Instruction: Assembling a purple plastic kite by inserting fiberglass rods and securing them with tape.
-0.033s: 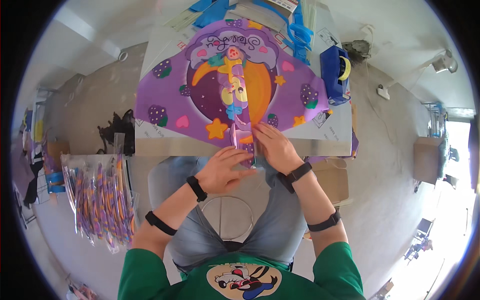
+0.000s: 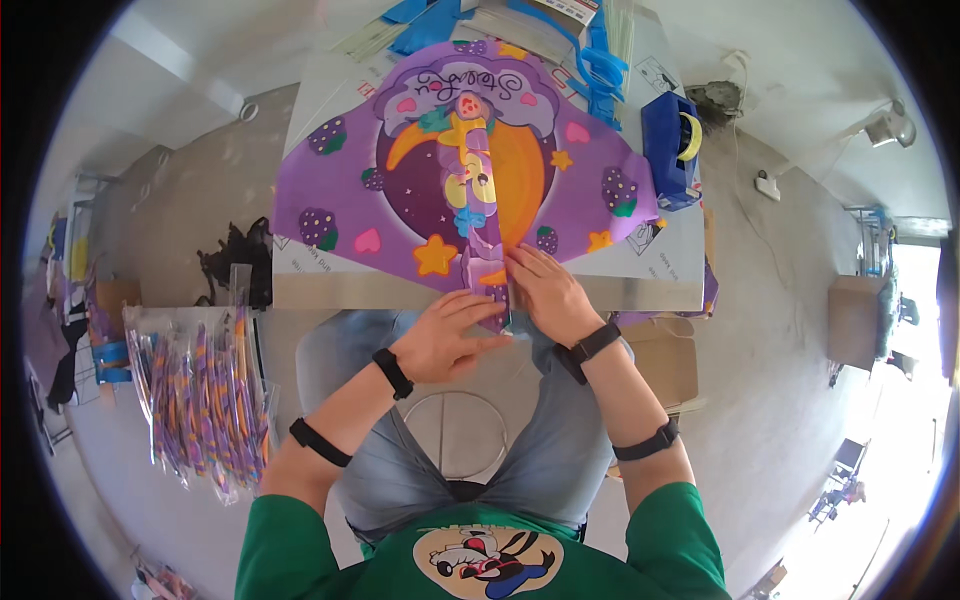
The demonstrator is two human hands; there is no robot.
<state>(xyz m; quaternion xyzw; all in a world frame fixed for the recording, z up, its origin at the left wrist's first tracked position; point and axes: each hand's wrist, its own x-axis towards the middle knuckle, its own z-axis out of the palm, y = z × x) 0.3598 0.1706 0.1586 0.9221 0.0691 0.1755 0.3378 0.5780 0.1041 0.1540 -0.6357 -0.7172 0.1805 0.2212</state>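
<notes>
A purple kite [image 2: 330, 190] with a cartoon print of stars, hearts and berries lies spread on the table, its printed lettering upside down to me. A narrow strip [image 2: 480, 215] runs folded along its middle, and the kite's near tip hangs over the table's front edge. My left hand [image 2: 445, 335] is at that tip from the left, fingers stretched over the strip and thumb apart from them. At the strip's right side my right hand [image 2: 550, 295] presses its fingers, held close together, on the kite; its thumb is hidden.
A blue tape dispenser [image 2: 668, 150] with yellow tape stands right of the kite. Blue strips [image 2: 600, 70] and thin pale rods [image 2: 365, 40] lie at the table's far side. Clear bags of printed pieces [image 2: 205, 390] hang at left. An open cardboard box [image 2: 665, 365] sits below right.
The folded strip near the tip lies flatter than before. The kite's left wing has shifted slightly right, and my left hand has moved up a little. My right hand has stayed almost in place.
</notes>
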